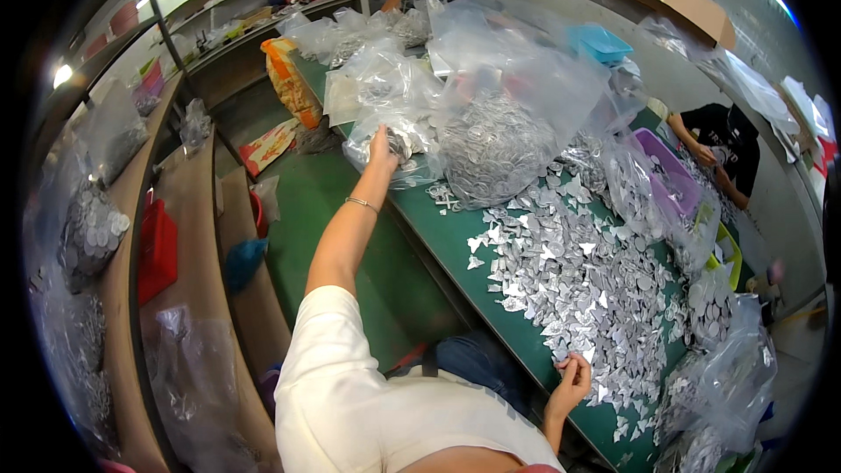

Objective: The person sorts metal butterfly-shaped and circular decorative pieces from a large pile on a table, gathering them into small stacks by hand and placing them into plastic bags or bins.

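Head view: left hand (382, 145) at full arm stretch, thin bracelet (361, 203) on the wrist, fingers closed on the edge of a clear plastic bag (399, 136) of silver discs at the far end of the green table (455, 254). Right hand (571, 378) sits low near the body, elbow bent, fingers curled around a few silver foil pieces at the near edge of the loose foil pile (569, 271). Pile covers most of the table between both hands. One big clear bag of discs (499, 140) stands just right of the left hand, partly blocking the view behind it. Purple tray (670, 171) lies beyond the pile. Second person (723, 144) in black works at the far right. Red bin (158, 250) is on the left shelf.
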`<state>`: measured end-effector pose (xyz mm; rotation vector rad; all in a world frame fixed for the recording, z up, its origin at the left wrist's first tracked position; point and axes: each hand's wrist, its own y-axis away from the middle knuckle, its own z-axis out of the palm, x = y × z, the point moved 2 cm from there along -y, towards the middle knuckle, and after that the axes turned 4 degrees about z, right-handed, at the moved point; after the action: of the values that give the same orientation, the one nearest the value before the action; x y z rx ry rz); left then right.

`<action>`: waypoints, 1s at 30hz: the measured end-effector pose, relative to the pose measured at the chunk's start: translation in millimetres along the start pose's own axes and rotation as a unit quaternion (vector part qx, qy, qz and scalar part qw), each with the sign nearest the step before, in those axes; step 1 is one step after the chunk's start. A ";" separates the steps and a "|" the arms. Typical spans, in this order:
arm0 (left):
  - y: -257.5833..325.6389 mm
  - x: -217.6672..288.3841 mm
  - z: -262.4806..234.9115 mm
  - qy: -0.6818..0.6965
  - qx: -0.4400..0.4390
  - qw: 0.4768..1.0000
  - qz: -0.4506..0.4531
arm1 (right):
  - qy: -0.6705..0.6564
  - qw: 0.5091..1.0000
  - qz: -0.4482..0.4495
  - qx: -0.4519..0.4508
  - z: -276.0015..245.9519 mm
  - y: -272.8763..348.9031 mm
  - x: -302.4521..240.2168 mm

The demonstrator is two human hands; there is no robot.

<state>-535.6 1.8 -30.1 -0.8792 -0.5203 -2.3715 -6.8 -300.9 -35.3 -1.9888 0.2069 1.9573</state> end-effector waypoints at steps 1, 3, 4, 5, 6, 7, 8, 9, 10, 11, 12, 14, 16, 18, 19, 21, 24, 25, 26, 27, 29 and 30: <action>7.8 -6.9 15.9 -0.017 0.011 1.000 -0.009 | -0.008 1.000 -0.001 0.010 -3.9 -1.6 0.9; 25.9 -5.0 33.4 -0.054 0.042 0.998 -0.013 | 0.025 0.999 0.003 0.031 -6.2 -6.5 -2.2; 7.1 -9.5 20.5 -0.061 -0.003 0.998 -0.002 | 0.039 0.999 -0.010 0.035 -4.8 -6.2 -4.4; 5.2 -9.2 11.0 -0.085 0.003 0.996 0.004 | 0.041 0.999 -0.001 0.034 -5.5 -3.4 -6.1; 17.1 -2.5 13.4 -0.105 0.008 0.994 0.009 | 0.042 0.998 0.005 0.035 -7.1 -2.6 -8.5; 25.8 3.1 13.8 -0.126 0.013 0.992 0.016 | 0.044 0.998 0.012 0.034 -9.1 -1.5 -8.5; -2.3 -1.7 -9.1 -0.137 -0.002 0.989 0.061 | 0.038 0.999 -0.001 0.035 -11.9 -1.6 -5.0; 1.7 -3.6 -7.7 -0.122 0.009 0.989 0.084 | 0.042 0.998 0.000 0.047 -17.6 -1.3 -4.4; 7.5 -5.9 -7.3 -0.109 0.021 0.988 0.108 | 0.047 0.997 0.001 0.058 -22.8 -1.3 -5.4; 14.5 -9.1 -6.7 -0.095 0.031 0.986 0.131 | 0.051 0.996 0.003 0.070 -28.2 -2.6 -5.6; 40.9 -20.6 16.2 -0.039 0.062 0.988 0.137 | 0.066 0.993 -0.013 0.094 -37.8 -5.0 -5.0; 92.0 -25.9 42.4 -0.136 0.047 0.959 0.245 | 0.065 0.992 0.005 0.111 -51.2 -8.3 -2.3; 142.9 -34.6 69.0 -0.176 -0.049 0.933 0.311 | 0.099 0.989 -0.014 0.107 -53.6 -13.5 -17.8; 188.4 -43.5 87.3 -0.217 -0.129 0.896 0.367 | 0.072 0.994 -0.005 0.083 -52.5 -20.8 -22.3; 202.5 -49.3 94.7 -0.226 -0.163 0.868 0.411 | 0.090 0.994 -0.001 0.064 -55.2 -23.8 -23.9; 226.8 -72.1 108.0 -0.256 -0.223 0.854 0.393 | 0.088 0.995 0.013 0.049 -57.5 -25.1 -27.4; 259.1 -94.5 118.2 -0.300 -0.305 0.818 0.384 | 0.147 0.986 0.000 0.080 -69.3 -19.3 -16.9; 268.2 -103.4 124.3 -0.306 -0.339 0.808 0.372 | 0.147 0.983 -0.010 0.107 -75.2 -13.8 -12.6; 270.6 -113.9 118.2 -0.301 -0.344 0.833 0.310 | 0.162 0.981 -0.018 0.108 -78.2 -10.4 -11.7; 268.5 -114.7 111.7 -0.298 -0.362 0.812 0.346 | 0.172 0.979 -0.017 0.106 -78.2 -7.2 -12.1; 260.1 -109.0 93.4 -0.301 -0.334 0.827 0.337 | 0.200 0.971 -0.045 0.123 -82.9 -1.7 0.3; 249.4 -95.7 82.5 -0.346 -0.286 0.809 0.379 | 0.211 0.970 -0.045 0.114 -83.5 -0.7 3.3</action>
<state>-282.9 -113.2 3.2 -1.8298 0.3152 -1.3984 72.1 -328.3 -39.1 -2.1876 0.4165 1.3656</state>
